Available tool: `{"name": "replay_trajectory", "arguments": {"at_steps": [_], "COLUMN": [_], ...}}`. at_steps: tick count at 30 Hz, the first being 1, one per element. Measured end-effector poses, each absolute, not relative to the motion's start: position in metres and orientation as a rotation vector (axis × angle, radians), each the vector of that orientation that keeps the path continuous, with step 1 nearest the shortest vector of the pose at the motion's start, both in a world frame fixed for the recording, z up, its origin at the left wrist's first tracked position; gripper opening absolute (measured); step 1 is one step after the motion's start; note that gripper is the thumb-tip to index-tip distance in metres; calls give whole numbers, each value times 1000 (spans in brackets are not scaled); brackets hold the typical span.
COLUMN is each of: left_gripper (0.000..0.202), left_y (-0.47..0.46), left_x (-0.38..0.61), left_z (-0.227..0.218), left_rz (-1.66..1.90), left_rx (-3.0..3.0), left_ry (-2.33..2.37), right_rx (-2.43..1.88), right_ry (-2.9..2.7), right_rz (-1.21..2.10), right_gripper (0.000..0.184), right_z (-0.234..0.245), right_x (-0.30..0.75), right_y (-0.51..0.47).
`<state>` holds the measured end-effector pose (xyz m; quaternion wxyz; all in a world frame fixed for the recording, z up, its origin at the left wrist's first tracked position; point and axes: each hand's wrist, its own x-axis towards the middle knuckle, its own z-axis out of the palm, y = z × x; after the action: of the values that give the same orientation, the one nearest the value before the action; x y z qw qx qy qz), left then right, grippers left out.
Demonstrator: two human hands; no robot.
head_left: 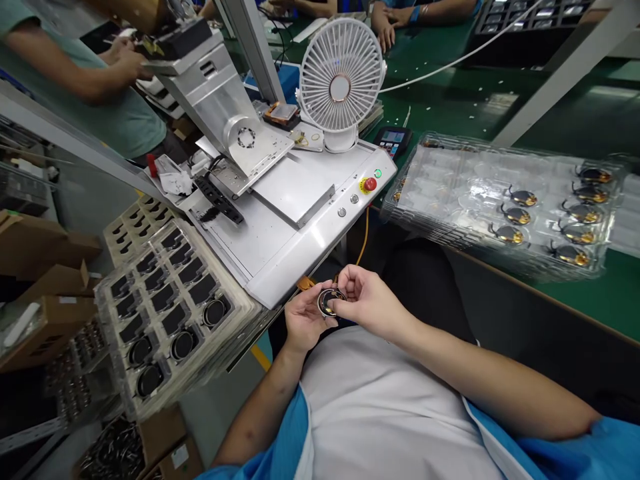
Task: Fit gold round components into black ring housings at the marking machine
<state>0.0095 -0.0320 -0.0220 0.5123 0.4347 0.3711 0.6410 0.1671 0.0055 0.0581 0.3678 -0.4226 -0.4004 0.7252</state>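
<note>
Close in front of my body, a small round black part with a metallic rim (327,301) sits between my two hands. My left hand (305,320) grips it by the edge, fingers curled round its left side. From the right, my right hand (367,300) presses its thumb on the part's face, with the other fingers bent above. Small gold and light details show on that face; the thumb covers some of it. An orange item (306,284) shows just behind my left fingertips, its kind unclear.
A white machine (285,253) with a red stop button (369,184) stands ahead, a white fan (341,80) on it. Left is a stacked tray (200,363) of black parts; right, clear trays (450,200) with round gold-and-black parts. Co-workers' hands (387,27) show at the back.
</note>
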Motion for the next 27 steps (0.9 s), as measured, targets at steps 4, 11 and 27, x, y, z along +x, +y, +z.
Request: {"name": "replay_trajectory", "arguments": {"at_steps": [4, 11, 27], "left_gripper": [60, 60, 65], "left_y": [-32, -34, -34], "left_x": [8, 7, 7], "left_z": [-25, -27, -32], "left_rz": [1554, 1582, 1637], "left_rx": [1072, 1039, 1005], "left_ry": [918, 951, 983], "right_rx": [-1083, -1057, -1094], "right_ry": [-1073, -1074, -975], "right_rz": [1863, 1893, 2004], "right_gripper": [30, 30, 36], "right_z": [59, 60, 51], "right_x": [165, 163, 164], "right_y": [5, 3, 12]}}
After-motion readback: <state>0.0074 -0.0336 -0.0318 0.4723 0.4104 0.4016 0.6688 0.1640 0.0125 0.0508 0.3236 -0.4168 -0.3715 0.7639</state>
